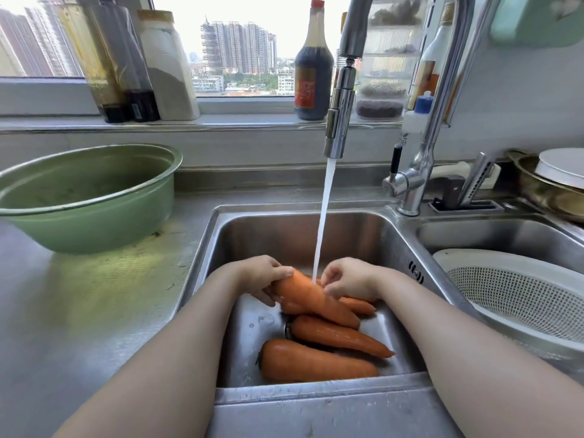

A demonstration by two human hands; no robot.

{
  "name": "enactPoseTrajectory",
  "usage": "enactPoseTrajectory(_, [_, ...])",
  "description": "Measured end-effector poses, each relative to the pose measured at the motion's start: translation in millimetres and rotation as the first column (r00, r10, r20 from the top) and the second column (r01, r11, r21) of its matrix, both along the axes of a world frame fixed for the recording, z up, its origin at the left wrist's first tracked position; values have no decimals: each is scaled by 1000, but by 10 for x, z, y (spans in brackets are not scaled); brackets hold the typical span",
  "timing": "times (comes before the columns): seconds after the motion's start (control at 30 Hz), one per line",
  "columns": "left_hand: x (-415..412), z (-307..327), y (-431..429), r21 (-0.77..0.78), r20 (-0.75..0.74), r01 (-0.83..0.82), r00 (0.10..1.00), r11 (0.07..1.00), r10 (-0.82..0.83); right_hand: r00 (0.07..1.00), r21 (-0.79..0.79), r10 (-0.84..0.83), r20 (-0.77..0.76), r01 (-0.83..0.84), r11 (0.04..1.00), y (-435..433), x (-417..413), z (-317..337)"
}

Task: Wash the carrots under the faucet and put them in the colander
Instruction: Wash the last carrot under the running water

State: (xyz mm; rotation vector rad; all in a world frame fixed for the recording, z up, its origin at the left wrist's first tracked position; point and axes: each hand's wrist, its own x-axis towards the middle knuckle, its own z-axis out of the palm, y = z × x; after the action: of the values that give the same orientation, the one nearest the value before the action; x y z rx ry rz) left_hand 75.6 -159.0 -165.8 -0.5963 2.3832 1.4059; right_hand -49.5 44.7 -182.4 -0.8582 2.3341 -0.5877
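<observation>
My left hand (262, 276) grips the thick end of a large orange carrot (313, 300) held over the steel sink (240, 229). My right hand (347, 279) curls its fingers onto the same carrot from the right. A stream of water (324, 216) from the chrome faucet (339, 121) lands on the carrot between my hands. Two more carrots (335, 335) (313, 361) lie on the sink floor below, and another carrot (358, 305) shows partly behind the held one. A white colander (518, 298) sits in the right basin, with nothing seen inside it.
A green basin (85, 197) stands on the steel counter at the left. Bottles and jars line the windowsill, among them a dark sauce bottle (313, 67). A white soap bottle (417, 128) stands behind the tap. Dishes (556, 181) are stacked at the far right.
</observation>
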Motion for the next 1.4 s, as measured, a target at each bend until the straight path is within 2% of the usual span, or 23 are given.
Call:
enactPoseTrajectory(0.07, [24, 0, -2, 27, 34, 8, 999, 1000, -9, 999, -14, 25, 30, -24, 1000, -30, 15, 32])
enactPoseTrajectory(0.17, [75, 27, 39, 103, 142, 46, 988, 994, -61, 989, 171, 123, 79, -135, 976, -68, 86, 104])
enactPoseTrajectory(0.3, [111, 66, 57, 156, 343, 163, 916, 974, -208, 973, 396, 199, 114, -228, 890, -84, 182, 243])
enactPoseTrajectory(0.37, [82, 90, 48, 107, 384, 250, 882, 962, -272, 957, 433, 159, 243, -254, 865, -80, 209, 262])
enactPoseTrajectory(0.43, [60, 130, 78, 20, 466, 350, 826, 937, -318, 901, 459, 99, 423, -307, 834, -87, 246, 232])
enactPoseTrajectory(0.5, [34, 189, 146, -47, 561, 423, 760, 905, -327, 862, 478, 29, 506, -308, 822, -110, 282, 179])
enactPoseTrajectory(0.57, [-1, 225, 240, -120, 588, 467, 745, 876, -316, 894, 484, -30, 447, -213, 849, -108, 274, 114])
enactPoseTrajectory(0.67, [-65, 173, 308, -314, 536, 506, 793, 803, -291, 982, 473, -55, 182, -38, 880, -59, 197, 78])
enactPoseTrajectory(0.73, [-96, 78, 326, -323, 524, 512, 797, 796, -300, 998, 530, -20, 68, -19, 848, -21, 166, 50])
enactPoseTrajectory(0.83, [-88, 4, 347, -235, 601, 552, 729, 800, -327, 976, 653, -34, 214, -117, 748, 2, 278, 28])
enactPoseTrajectory(0.9, [-78, 9, 354, -212, 637, 573, 695, 791, -334, 977, 671, 5, 212, -149, 726, -7, 383, 65])
enactPoseTrajectory(0.93, [-74, 9, 346, -210, 625, 567, 704, 797, -336, 984, 683, 52, 171, -157, 713, -21, 419, 85])
enactPoseTrajectory(1.0, [-56, 2, 293, -251, 533, 522, 778, 815, -333, 981, 680, 134, 140, -194, 707, -65, 404, 65])
enactPoseTrajectory(1.1, [-41, -13, 147, -426, 194, 289, 955, 857, -225, 977, 639, 115, 182, -206, 741, -57, 318, 51])
enactPoseTrajectory(1.17, [-55, 10, 96, -429, -45, 118, 988, 896, -151, 978, 588, 173, 118, -209, 782, 12, 240, 123])
enactPoseTrajectory(1.2, [-74, 18, 87, -390, -102, 97, 984, 916, -147, 977, 541, 201, 72, -207, 815, 42, 201, 158])
enactPoseTrajectory(1.3, [-100, 80, 171, -309, -100, 219, 960, 926, -261, 985, 313, 170, -15, -157, 937, 62, 105, 222])
enactPoseTrajectory(1.4, [-128, 97, 227, -373, -122, 232, 948, 898, -295, 995, 71, 65, -80, -59, 996, 22, 73, 269])
